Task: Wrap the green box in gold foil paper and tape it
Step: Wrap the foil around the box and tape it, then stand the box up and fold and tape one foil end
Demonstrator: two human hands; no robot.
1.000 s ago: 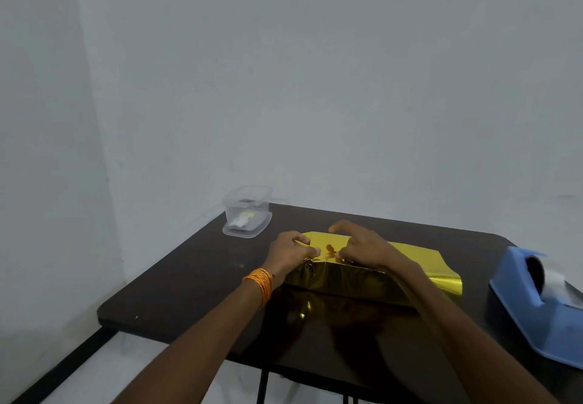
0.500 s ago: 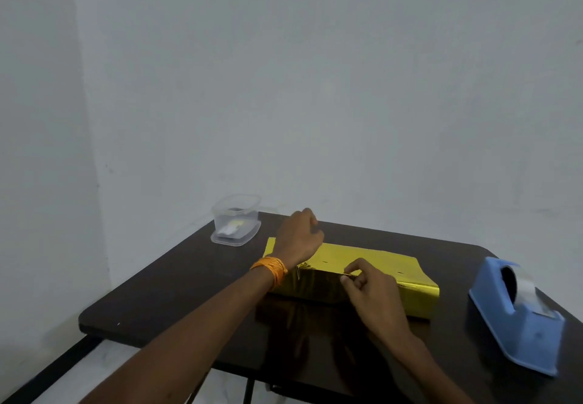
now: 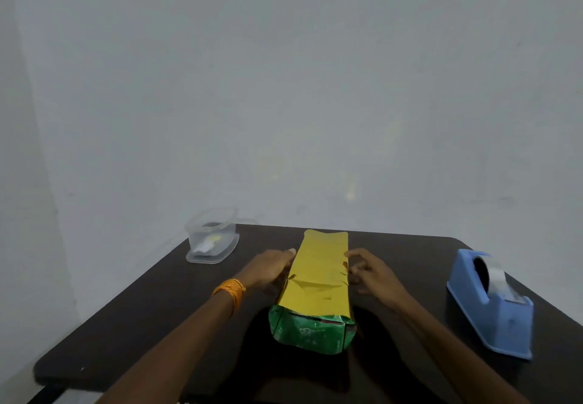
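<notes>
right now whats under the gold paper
The green box: its near end sticks out uncovered from the gold paper. The rest of the box, including its far end, is hidden by the paper, which both hands press at the sides.

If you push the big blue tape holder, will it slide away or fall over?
The blue plastic tape dispenser probably won't tip: it sits low on a long, wide base. It may slide a little, since the dark glossy table looks smooth. Such dispensers are often weighted, so it could feel heavy, though the picture can't confirm that.
</notes>
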